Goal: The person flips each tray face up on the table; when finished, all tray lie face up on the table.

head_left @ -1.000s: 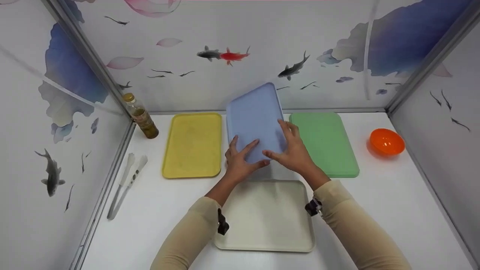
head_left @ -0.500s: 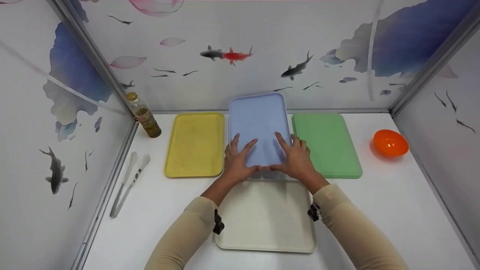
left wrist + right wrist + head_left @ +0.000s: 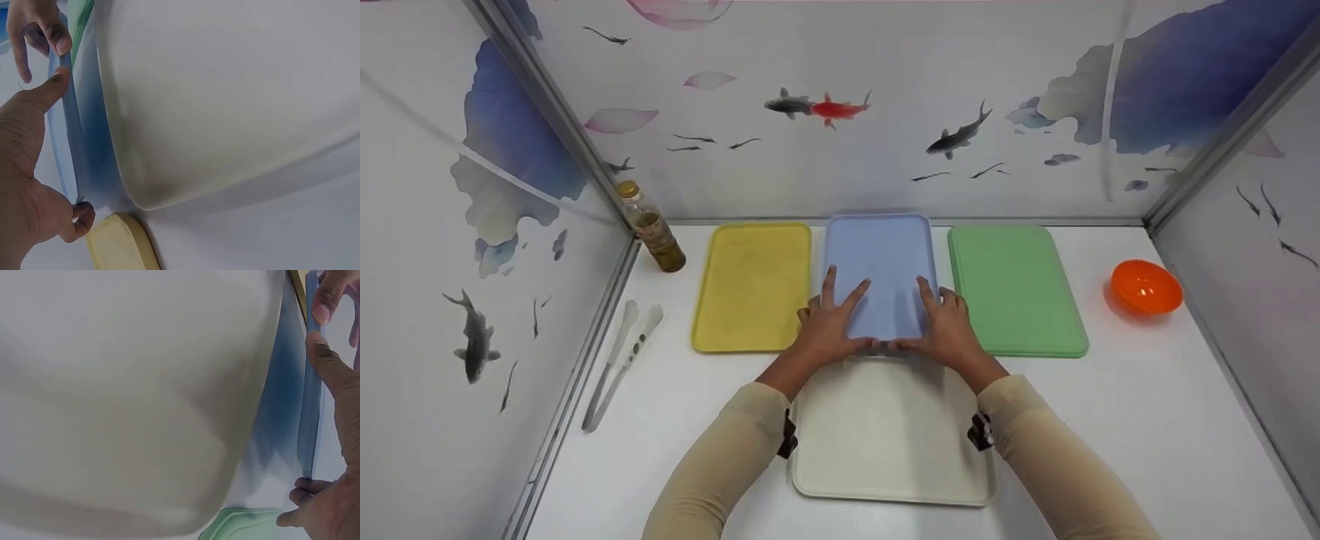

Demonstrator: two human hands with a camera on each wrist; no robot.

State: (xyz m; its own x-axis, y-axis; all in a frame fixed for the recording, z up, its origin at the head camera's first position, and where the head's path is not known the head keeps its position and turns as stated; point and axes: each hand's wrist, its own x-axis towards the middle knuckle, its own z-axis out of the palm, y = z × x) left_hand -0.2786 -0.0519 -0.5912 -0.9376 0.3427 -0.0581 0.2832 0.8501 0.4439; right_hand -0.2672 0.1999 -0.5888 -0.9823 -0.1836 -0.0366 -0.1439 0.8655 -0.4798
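Note:
A blue tray (image 3: 879, 255) lies between a yellow tray (image 3: 753, 289) and a green tray (image 3: 1016, 291). My left hand (image 3: 829, 326) grips its near left corner, thumb along the near edge, index and middle fingers spread over its surface. On the near right corner my right hand (image 3: 949, 326) has the same hold, the two thumbs close together. Both wrist views show the blue tray's near edge (image 3: 73, 135) (image 3: 310, 405) raised above the table, the outer fingers curled at its sides. Nearer the body lies a cream tray (image 3: 892, 442).
At the back left stands a bottle of brown liquid (image 3: 658, 236). Metal tongs with pale ends (image 3: 619, 367) lie at the left. An orange bowl (image 3: 1146, 287) sits on the right. Walls with painted fish (image 3: 954, 139) close off the back and both sides.
The blue tray has turned from a slant to straight, and its far end has come down between the yellow and green trays. Both hands stayed on it, the right moving slightly down.

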